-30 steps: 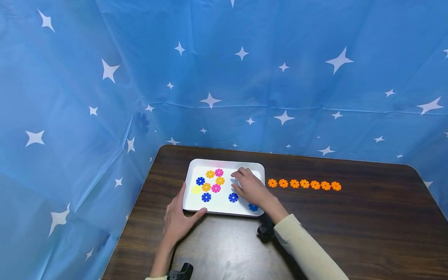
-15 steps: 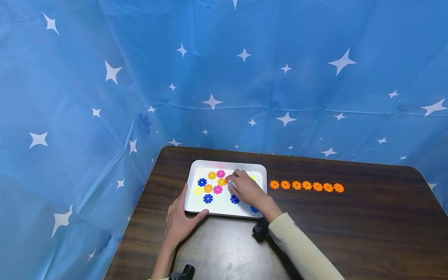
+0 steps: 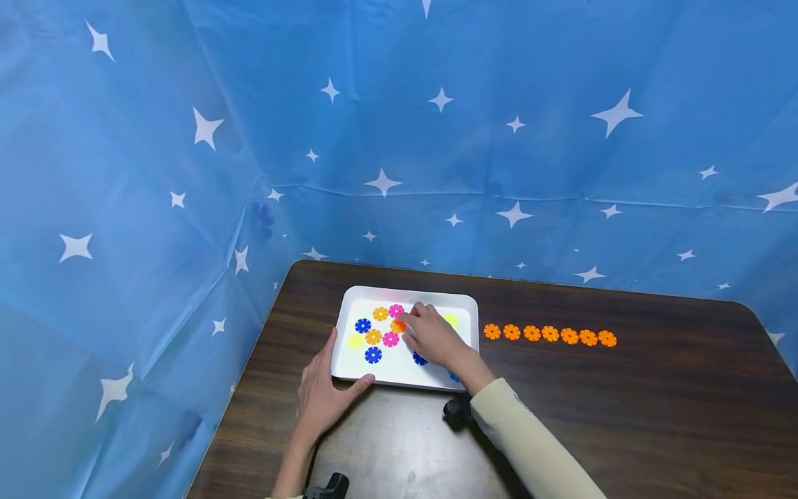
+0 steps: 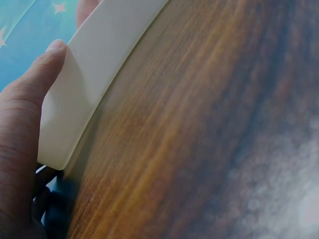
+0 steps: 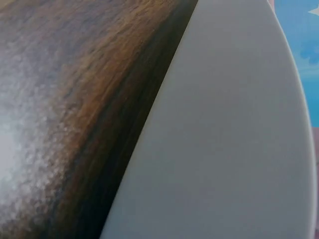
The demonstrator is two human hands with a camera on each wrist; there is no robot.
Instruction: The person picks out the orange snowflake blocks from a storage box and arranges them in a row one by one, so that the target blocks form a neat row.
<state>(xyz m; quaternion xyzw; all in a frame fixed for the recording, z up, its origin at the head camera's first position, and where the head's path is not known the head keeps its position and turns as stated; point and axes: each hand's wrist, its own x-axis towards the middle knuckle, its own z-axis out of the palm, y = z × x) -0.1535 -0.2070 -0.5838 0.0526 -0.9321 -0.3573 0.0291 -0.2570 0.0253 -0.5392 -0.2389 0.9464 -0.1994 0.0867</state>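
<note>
A white tray (image 3: 408, 374) lies on the table with several flower-shaped notched plastic discs in it. My left hand (image 3: 327, 389) holds the tray's near left corner, thumb (image 4: 47, 69) against the front wall and fingers along the left side. Over the tray is my right hand (image 3: 433, 339), its index fingertip at an orange disc (image 3: 397, 326) and the thumb apart below. Close by lie a pink disc (image 3: 391, 339), another pink disc (image 3: 396, 311) and a blue disc (image 3: 373, 355). The right hand partly covers a yellow disc (image 3: 451, 320) and a blue disc (image 3: 419, 359).
Right of the tray, several orange discs (image 3: 551, 334) form a straight row on the dark wooden table (image 3: 673, 388). A blue curtain (image 3: 474, 152) with white stars hangs behind and to the left. In the right wrist view, the tray's wall (image 5: 214, 129) hides the right hand.
My right hand has moved left across the tray to the orange disc, uncovering a yellow disc at the right. The left hand stays on the corner. The whole view shifts slightly.
</note>
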